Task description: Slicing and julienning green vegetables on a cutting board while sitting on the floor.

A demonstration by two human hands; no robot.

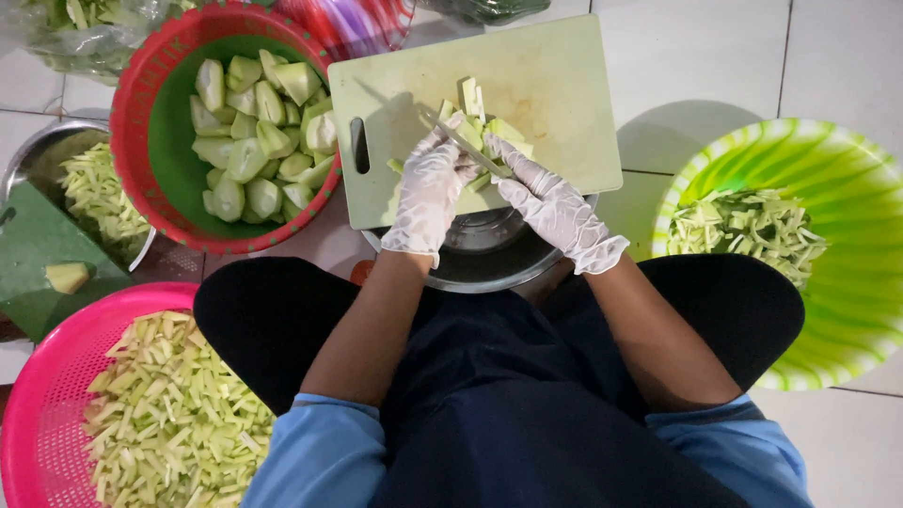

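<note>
at the far left a pink basket point(38, 414) holds cut pale green sticks, and above it a red basket point(132, 122) holds peeled green pieces; both are close to the person's knee, so there is not much room for the elbow on this side. the left hand point(428, 193), in a thin white glove, is closed on the green vegetable piece point(475, 132) that lies near the middle of the pale green cutting board point(546, 85). the right hand point(555, 212), also gloved, is closed around a knife point(461, 143) whose blade lies across this piece, very near the left fingers; i think a slip on the wet flesh could cut the glove. the board rests on a metal bowl point(489, 259) and overhangs it, so strong pressure may tip it. on the right stands a green striped bowl point(837, 188) with more sticks, well apart.
</note>
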